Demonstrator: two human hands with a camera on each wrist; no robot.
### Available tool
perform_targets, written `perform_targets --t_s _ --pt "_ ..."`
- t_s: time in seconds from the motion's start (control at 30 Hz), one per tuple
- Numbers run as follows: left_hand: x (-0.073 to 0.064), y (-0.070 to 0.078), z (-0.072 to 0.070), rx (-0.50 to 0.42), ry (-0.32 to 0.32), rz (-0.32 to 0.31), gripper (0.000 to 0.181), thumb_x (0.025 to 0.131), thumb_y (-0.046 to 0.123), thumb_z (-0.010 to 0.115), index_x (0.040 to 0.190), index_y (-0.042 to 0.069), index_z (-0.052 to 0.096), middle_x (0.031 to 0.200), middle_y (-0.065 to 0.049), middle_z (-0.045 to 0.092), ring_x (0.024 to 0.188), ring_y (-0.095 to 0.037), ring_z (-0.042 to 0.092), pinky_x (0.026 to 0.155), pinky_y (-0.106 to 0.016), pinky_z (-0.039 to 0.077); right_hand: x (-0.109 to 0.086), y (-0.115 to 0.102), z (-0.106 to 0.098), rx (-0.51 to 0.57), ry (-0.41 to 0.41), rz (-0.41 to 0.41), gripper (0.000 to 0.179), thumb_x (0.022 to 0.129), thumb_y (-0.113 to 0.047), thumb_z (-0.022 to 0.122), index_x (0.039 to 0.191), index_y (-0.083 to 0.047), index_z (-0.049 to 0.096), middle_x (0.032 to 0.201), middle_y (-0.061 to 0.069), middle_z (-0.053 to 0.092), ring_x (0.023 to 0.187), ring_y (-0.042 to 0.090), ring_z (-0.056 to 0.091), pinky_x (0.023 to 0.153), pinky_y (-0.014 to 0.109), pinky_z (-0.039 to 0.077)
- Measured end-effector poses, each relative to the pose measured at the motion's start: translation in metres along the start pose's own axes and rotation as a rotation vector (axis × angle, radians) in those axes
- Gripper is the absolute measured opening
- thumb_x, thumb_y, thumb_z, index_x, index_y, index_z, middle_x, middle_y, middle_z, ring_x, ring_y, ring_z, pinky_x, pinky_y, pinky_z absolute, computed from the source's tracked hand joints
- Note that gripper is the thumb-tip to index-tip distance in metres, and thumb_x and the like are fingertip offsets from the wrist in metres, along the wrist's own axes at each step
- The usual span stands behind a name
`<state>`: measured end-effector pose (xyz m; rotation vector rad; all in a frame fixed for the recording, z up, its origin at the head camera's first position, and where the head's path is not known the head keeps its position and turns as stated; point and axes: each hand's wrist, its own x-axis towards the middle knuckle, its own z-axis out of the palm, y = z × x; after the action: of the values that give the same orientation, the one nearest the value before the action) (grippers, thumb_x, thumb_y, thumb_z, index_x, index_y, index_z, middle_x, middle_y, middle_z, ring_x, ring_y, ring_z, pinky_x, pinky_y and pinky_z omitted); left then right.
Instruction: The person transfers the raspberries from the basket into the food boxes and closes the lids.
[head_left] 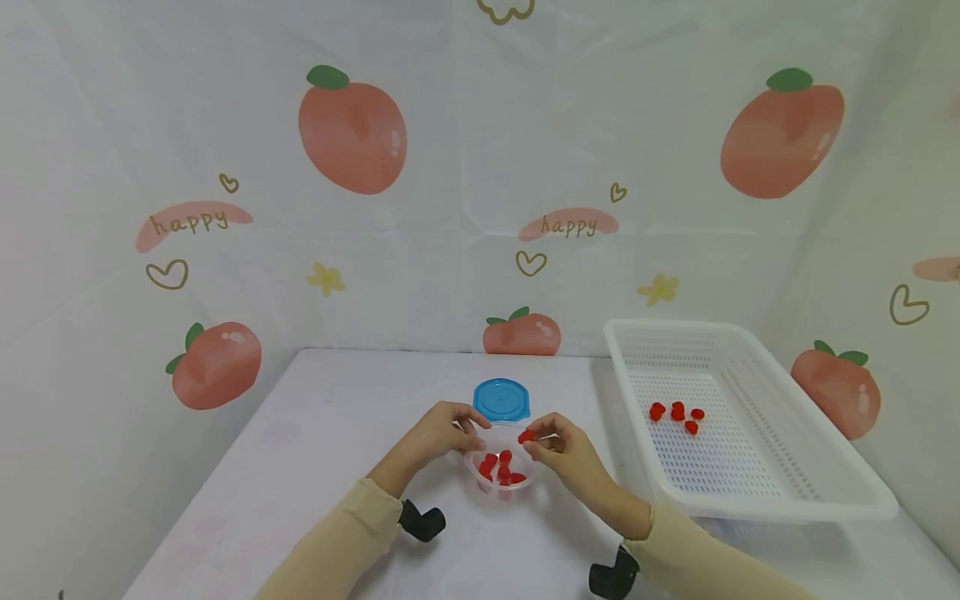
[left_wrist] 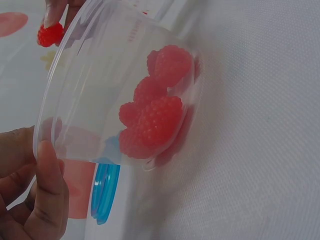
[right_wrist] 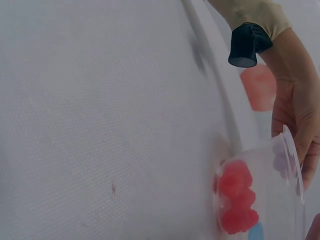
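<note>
A clear round plastic tub (head_left: 534, 473) stands on the table with several red raspberries (left_wrist: 159, 120) in its bottom. My left hand (head_left: 444, 433) pinches the tub's rim on its left side, thumb and fingers on either side of the wall. Over the right side of the rim, my right hand (head_left: 564, 450) holds one raspberry (left_wrist: 50, 35) between thumb and fingertips. Just behind the tub lies a blue lid (head_left: 501, 400), flat on the table. In the right wrist view the left hand (right_wrist: 299, 117) shows at the rim.
To the right stands a large white perforated basket (head_left: 772, 505), with several raspberries (head_left: 677, 410) on its floor. The white table (head_left: 300, 417) meets a fruit-printed cloth (head_left: 450, 275) at the back. Black wrist cameras (head_left: 422, 522) hang below both forearms.
</note>
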<state>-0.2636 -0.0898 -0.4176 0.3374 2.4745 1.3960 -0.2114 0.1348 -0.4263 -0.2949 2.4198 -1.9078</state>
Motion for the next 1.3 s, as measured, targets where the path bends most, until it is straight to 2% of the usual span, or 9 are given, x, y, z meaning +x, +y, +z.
perform_targets --t_s 0.13,0.37,0.5,0.7,1.0,1.3 --pt "0.0000 0.0003 0.0001 -0.002 0.000 -0.004 0.027 0.081 0.010 0.077 0.107 0.005 0.070 0.078 -0.005 0.057 0.067 -0.017 0.056 0.067 -0.031 0.056 0.0018 0.0014 -0.0004 -0.041 -0.003 -0.007 0.025 0.089 -0.011 0.068 0.108 0.001 0.057 0.105 0.016 0.063 0.087 0.032 0.065 0.077 0.026 0.057" --pt "0.0004 -0.0002 0.0004 -0.002 0.000 -0.004 0.027 0.081 0.011 0.077 0.106 0.005 0.070 0.078 -0.005 0.058 0.068 -0.017 0.057 0.066 -0.030 0.056 0.0046 -0.0010 -0.0030 -0.095 -0.054 0.005 0.024 0.088 -0.010 0.070 0.107 -0.001 0.058 0.102 0.013 0.065 0.081 0.017 0.061 0.079 0.036 0.058" --pt "0.0004 -0.0004 0.0005 -0.001 0.001 -0.006 0.027 0.081 0.011 0.077 0.107 0.006 0.070 0.078 -0.005 0.058 0.068 -0.018 0.057 0.067 -0.031 0.056 0.0062 -0.0016 -0.0047 -0.123 -0.088 -0.003 0.026 0.087 -0.009 0.069 0.108 0.001 0.057 0.102 0.014 0.065 0.080 0.015 0.060 0.076 0.031 0.058" --pt "0.0004 -0.0007 0.0004 0.001 -0.001 0.003 0.027 0.081 0.011 0.077 0.107 0.006 0.070 0.079 -0.005 0.058 0.067 -0.018 0.057 0.067 -0.032 0.056 0.0093 -0.0011 -0.0037 -0.148 -0.092 0.018 0.025 0.087 -0.006 0.069 0.108 0.001 0.058 0.100 0.012 0.065 0.079 0.015 0.057 0.070 0.021 0.054" --pt "-0.0004 -0.0007 -0.0002 -0.006 -0.004 0.014 0.026 0.081 0.011 0.077 0.105 0.005 0.070 0.078 -0.005 0.057 0.067 -0.017 0.056 0.066 -0.031 0.056 0.0074 -0.0044 -0.0044 -0.151 -0.123 -0.016 0.025 0.086 -0.007 0.069 0.107 0.002 0.059 0.098 0.012 0.065 0.080 0.015 0.057 0.069 0.020 0.053" --pt "0.0007 -0.0020 -0.0001 -0.010 -0.003 0.009 0.026 0.081 0.011 0.077 0.105 0.006 0.071 0.078 -0.005 0.058 0.066 -0.017 0.057 0.067 -0.032 0.056 0.0063 -0.0047 -0.0051 -0.145 -0.125 -0.008 0.025 0.086 -0.004 0.069 0.108 0.002 0.059 0.099 0.011 0.062 0.081 0.016 0.057 0.070 0.019 0.053"
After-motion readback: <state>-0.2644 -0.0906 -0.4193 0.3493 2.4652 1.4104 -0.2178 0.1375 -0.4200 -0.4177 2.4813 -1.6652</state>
